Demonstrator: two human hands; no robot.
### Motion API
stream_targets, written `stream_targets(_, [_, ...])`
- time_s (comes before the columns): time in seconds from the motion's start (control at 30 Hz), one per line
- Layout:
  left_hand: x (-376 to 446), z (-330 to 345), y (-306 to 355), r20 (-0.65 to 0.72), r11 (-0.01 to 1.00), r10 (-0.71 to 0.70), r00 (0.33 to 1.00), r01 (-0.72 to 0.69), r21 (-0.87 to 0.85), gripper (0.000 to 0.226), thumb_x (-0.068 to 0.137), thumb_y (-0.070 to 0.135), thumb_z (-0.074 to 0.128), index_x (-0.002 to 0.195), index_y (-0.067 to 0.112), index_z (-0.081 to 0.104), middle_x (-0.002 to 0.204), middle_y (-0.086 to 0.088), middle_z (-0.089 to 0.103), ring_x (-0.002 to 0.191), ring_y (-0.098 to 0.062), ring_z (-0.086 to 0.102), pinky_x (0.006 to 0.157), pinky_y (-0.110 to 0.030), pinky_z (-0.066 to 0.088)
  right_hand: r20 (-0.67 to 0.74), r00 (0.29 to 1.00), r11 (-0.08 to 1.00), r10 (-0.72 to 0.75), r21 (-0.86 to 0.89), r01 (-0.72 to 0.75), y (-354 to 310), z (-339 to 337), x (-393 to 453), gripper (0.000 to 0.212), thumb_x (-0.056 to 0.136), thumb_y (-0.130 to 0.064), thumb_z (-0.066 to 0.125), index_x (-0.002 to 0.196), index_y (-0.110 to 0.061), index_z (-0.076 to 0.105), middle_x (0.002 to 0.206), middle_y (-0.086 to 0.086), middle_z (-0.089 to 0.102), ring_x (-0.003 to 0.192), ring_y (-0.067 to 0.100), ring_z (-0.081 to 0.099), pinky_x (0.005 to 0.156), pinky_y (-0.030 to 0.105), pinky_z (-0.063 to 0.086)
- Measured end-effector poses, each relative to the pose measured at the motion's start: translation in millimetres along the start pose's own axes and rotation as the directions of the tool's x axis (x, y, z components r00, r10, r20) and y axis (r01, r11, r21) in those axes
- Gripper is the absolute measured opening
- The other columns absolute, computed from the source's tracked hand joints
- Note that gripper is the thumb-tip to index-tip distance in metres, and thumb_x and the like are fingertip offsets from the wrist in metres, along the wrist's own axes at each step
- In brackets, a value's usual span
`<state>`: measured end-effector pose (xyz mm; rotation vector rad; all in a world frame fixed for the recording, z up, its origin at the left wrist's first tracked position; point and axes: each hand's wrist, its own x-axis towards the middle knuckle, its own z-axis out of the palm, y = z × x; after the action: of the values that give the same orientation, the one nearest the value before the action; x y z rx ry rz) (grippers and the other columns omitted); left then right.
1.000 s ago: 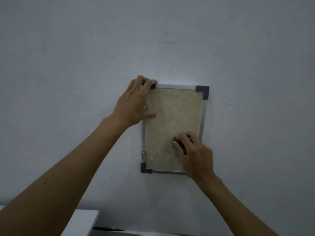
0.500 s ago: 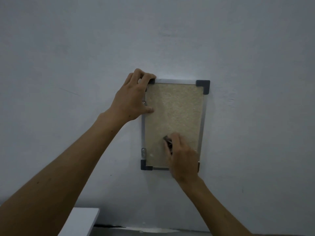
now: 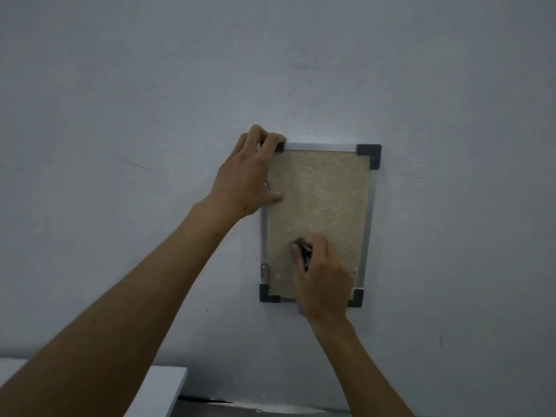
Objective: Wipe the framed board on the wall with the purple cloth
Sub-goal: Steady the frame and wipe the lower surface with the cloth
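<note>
Grey wall carries the framed board. Left hand clamps its top-left corner. Right hand, closed around the bunched purple cloth, presses low on the panel. Risk: heavy strokes could unseat the board.

A plain grey-white wall in dim light, with a white ledge at lower left.

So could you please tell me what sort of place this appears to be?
Probably an indoor room, though which kind is unclear: a plain painted wall, a small framed board mounted on it, and a white ledge or tabletop below.
</note>
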<state>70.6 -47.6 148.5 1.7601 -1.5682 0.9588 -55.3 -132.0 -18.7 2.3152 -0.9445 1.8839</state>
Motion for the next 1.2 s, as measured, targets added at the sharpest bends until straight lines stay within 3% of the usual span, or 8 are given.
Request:
stream_targets(0.13, [0.3,1.3,-0.1,0.000,1.000,-0.007,1.000,0.007,0.003,0.096,0.058,0.032,0.093,0.139,0.018,0.043,0.130,-0.005,0.040,0.120,-0.020,0.041,0.088,-0.044,0.055,-0.137,0.973,0.982,0.187,0.018,-0.186,9.3,0.1,-5.8,0.025,0.095,-0.033,0.066,0.094,-0.012,0.054,0.077,0.002,0.059,0.057,0.016,0.055,0.044,0.013,0.025])
stream_targets(0.33, [1.6,0.2,-4.0,0.012,1.000,0.011,1.000,-0.011,-0.013,0.096,0.059,0.032,0.093,0.139,0.018,0.043,0.130,-0.005,0.040,0.118,-0.020,0.042,0.094,-0.040,0.052,0.065,0.989,0.990,-0.134,-0.039,0.136,1.4,9.9,-10.4,0.019,0.093,-0.030,0.071,0.098,-0.014,0.061,0.080,-0.001,0.062,0.056,0.010,0.054,0.045,0.021,0.048])
stream_targets(0.53, [2.7,-2.8,-16.9,0.059,0.998,0.067,0.996,-0.065,-0.024,0.102,0.059,0.027,0.093,0.145,0.019,0.041,0.130,-0.004,0.040,0.116,-0.020,0.043,0.094,-0.026,0.040,-0.104,0.987,0.989,0.121,-0.070,-0.128,14.4,-0.5,-9.0,0.024,0.096,-0.035,0.062,0.095,-0.014,0.052,0.076,0.001,0.059,0.055,0.016,0.057,0.044,0.020,0.037])
stream_targets(0.77, [1.9,-5.0,-18.1,0.066,0.996,0.089,0.994,-0.088,-0.012,0.101,0.059,0.026,0.093,0.145,0.021,0.041,0.129,-0.003,0.039,0.114,-0.018,0.042,0.092,-0.025,0.040,0.064,0.989,0.985,-0.130,-0.102,0.136,3.5,5.0,-11.4,0.019,0.094,-0.032,0.069,0.097,-0.016,0.060,0.078,-0.003,0.060,0.053,0.007,0.049,0.041,0.021,0.046])
stream_targets(0.9, [1.8,-4.0,-17.8,0.055,0.997,0.073,0.996,-0.072,-0.015,0.100,0.061,0.025,0.092,0.145,0.021,0.040,0.130,-0.002,0.039,0.118,-0.018,0.042,0.093,-0.023,0.038,-0.095,0.995,0.988,-0.003,-0.152,-0.012,21.3,-0.1,-11.5,0.024,0.093,-0.035,0.068,0.093,-0.017,0.053,0.073,-0.003,0.056,0.057,0.005,0.036,0.044,0.016,0.036])
stream_targets(1.0, [1.9,-2.5,-16.4,0.049,0.998,0.064,0.997,-0.063,-0.014,0.101,0.060,0.024,0.093,0.145,0.020,0.040,0.131,-0.003,0.039,0.117,-0.019,0.042,0.095,-0.024,0.038,-0.016,0.997,0.994,-0.070,-0.091,0.068,11.8,9.3,-16.4,0.019,0.093,-0.027,0.070,0.094,-0.014,0.056,0.073,-0.002,0.057,0.053,0.007,0.044,0.042,0.022,0.048])
stream_targets(1.1, [1.5,-3.8,-16.0,0.055,0.998,0.069,0.996,-0.069,-0.005,0.101,0.060,0.025,0.093,0.145,0.019,0.040,0.130,-0.004,0.039,0.116,-0.018,0.042,0.095,-0.024,0.038,0.139,0.939,0.941,-0.314,-0.087,0.327,8.4,10.7,-15.1,0.018,0.088,-0.019,0.078,0.094,-0.014,0.062,0.074,-0.002,0.059,0.048,0.011,0.049,0.039,0.026,0.048])
stream_targets(1.2, [0.9,-2.9,-13.8,0.051,0.998,0.066,0.996,-0.066,-0.012,0.100,0.060,0.025,0.092,0.145,0.020,0.040,0.130,-0.002,0.039,0.115,-0.017,0.042,0.094,-0.023,0.039,0.069,0.965,0.962,-0.253,-0.092,0.259,19.5,1.0,-5.1,0.018,0.093,-0.031,0.072,0.091,-0.016,0.062,0.074,-0.003,0.059,0.051,0.010,0.049,0.041,0.021,0.044])
